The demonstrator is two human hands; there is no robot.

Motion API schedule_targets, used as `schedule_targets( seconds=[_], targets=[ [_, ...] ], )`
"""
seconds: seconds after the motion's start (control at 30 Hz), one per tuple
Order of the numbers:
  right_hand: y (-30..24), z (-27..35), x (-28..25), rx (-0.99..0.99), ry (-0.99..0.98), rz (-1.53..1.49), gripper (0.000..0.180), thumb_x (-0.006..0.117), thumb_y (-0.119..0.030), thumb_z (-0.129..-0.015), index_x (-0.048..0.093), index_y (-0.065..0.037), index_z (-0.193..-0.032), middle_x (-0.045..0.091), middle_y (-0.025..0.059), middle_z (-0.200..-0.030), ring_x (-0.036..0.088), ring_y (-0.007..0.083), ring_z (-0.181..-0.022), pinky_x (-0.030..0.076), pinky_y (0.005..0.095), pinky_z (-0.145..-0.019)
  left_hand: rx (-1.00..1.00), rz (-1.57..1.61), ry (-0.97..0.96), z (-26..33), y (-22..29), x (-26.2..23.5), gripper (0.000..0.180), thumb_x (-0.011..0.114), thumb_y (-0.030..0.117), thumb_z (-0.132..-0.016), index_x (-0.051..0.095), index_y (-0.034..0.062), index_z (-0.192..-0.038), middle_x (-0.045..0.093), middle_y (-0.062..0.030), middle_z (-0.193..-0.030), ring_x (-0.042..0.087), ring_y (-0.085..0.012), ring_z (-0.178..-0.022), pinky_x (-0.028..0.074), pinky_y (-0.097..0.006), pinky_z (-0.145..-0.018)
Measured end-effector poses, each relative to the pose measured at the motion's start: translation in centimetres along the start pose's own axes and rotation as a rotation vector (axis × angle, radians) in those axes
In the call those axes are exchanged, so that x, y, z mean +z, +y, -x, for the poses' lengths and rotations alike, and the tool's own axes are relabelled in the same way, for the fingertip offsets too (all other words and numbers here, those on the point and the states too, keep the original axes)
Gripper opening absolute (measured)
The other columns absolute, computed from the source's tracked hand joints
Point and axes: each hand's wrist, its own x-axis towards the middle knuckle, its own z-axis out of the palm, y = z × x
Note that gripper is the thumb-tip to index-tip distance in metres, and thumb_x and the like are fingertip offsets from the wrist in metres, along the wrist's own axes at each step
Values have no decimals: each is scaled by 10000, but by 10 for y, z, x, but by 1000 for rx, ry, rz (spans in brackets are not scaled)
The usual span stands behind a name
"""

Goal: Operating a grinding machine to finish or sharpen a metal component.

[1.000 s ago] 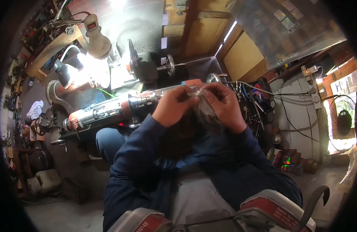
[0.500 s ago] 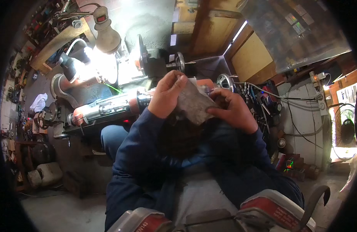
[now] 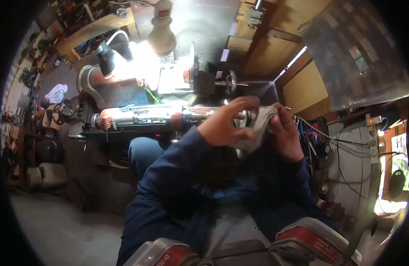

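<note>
Left hand and right hand both clutch a crumpled grey rag, held between them just right of frame centre. Beyond, at 11 o'clock: a long lathe. Farther, at 12 o'clock: a bright lamp.

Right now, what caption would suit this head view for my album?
Both hands, left hand and right hand, hold a grey rag beside a lamp-lit lathe.

Both hands, left hand and right hand, grip a grey rag (crumpled) near the lathe, beneath a lit lamp.
</note>
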Motion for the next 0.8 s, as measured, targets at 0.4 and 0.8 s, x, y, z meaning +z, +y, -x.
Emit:
schedule_targets(
  seconds=[0.4, 0.8],
  targets=[
    [3, -24, 27, -163, -127, 390, 621, 619, -4, -809, 390, -46, -1384, 548, 128, -1200, 523, 194, -1109, 387, 312, -979, -399, 259, 634, 1, -7, -24, 372, 646, 272, -887, 457, 10, -1071, 569, -33, -833, 516, -60, -733, 428, -222, -612],
    [-34, -111, 8, -208, -270, 280, 294, 652, -265, -834, 582, -109, -1073, 594, 179, -1129, 582, 254, -1021, 455, 317, -850, -455, -589, 768, 17, -41, -93, 405, 746, 298, -764, 550, 24, -989, 591, -115, -663, 586, -239, -609, 452, -356, -581]
  ],
)
